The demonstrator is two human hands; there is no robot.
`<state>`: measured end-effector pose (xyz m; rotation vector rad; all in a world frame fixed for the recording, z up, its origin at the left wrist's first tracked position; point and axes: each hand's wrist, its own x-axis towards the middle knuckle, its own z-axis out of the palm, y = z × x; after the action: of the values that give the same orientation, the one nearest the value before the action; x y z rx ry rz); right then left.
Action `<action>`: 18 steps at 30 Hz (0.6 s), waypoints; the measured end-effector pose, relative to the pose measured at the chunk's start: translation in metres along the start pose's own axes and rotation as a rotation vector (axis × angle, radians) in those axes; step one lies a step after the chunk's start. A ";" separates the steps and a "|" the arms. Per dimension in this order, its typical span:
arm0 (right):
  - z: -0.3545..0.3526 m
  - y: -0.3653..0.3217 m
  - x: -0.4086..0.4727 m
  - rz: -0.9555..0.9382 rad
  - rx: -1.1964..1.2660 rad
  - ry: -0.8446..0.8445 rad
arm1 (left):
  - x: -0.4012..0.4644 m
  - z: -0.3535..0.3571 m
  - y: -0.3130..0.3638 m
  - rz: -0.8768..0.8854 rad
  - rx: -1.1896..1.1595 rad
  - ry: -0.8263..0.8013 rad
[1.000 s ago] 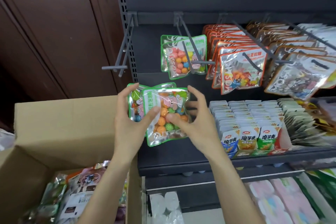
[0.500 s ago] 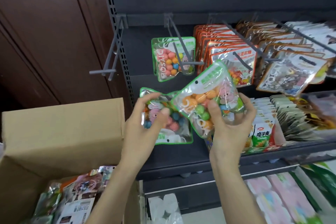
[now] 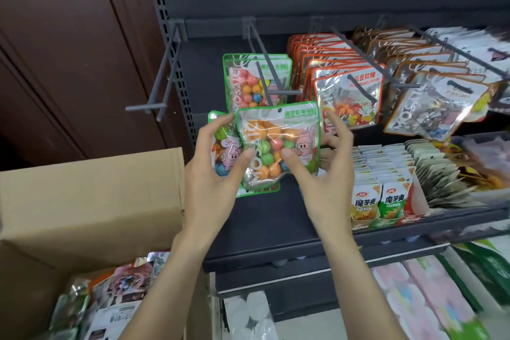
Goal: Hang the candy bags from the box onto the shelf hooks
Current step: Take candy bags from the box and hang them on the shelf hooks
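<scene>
Two green-edged candy bags are held up in front of the shelf. The front bag (image 3: 278, 141) stands upright, its hang hole at the top, pinched from both sides by my right hand (image 3: 323, 171) and the thumb of my left hand (image 3: 218, 171). Behind it, my left hand also grips the rear bag (image 3: 223, 146). Just above, more green bags (image 3: 256, 80) hang on a grey hook (image 3: 265, 69). An empty hook (image 3: 162, 83) juts out at the left. The cardboard box (image 3: 91, 201) at lower left holds several snack bags.
Orange-edged bags (image 3: 347, 94) and brown-edged bags (image 3: 438, 99) fill the hooks to the right. Small snack packets (image 3: 386, 196) stand in rows on the dark shelf (image 3: 276, 229) below. A brown wooden wall (image 3: 69, 50) lies to the left.
The front bag, held tilted to the right in my right hand half a second ago, is now upright and back in front of the rear bag. Both hands have risen toward the hooks.
</scene>
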<state>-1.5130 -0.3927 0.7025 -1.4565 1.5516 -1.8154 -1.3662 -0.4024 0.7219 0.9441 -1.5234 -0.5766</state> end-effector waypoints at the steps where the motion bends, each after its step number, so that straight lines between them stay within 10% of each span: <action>1: 0.000 0.000 0.000 -0.036 -0.032 -0.016 | 0.000 0.000 0.000 0.007 -0.001 0.007; 18: 0.015 0.000 -0.008 -0.061 -0.056 -0.051 | 0.002 -0.003 -0.013 0.074 0.055 0.078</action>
<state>-1.4971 -0.3938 0.6967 -1.5800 1.5611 -1.7671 -1.3603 -0.4109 0.7134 0.9378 -1.5036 -0.4421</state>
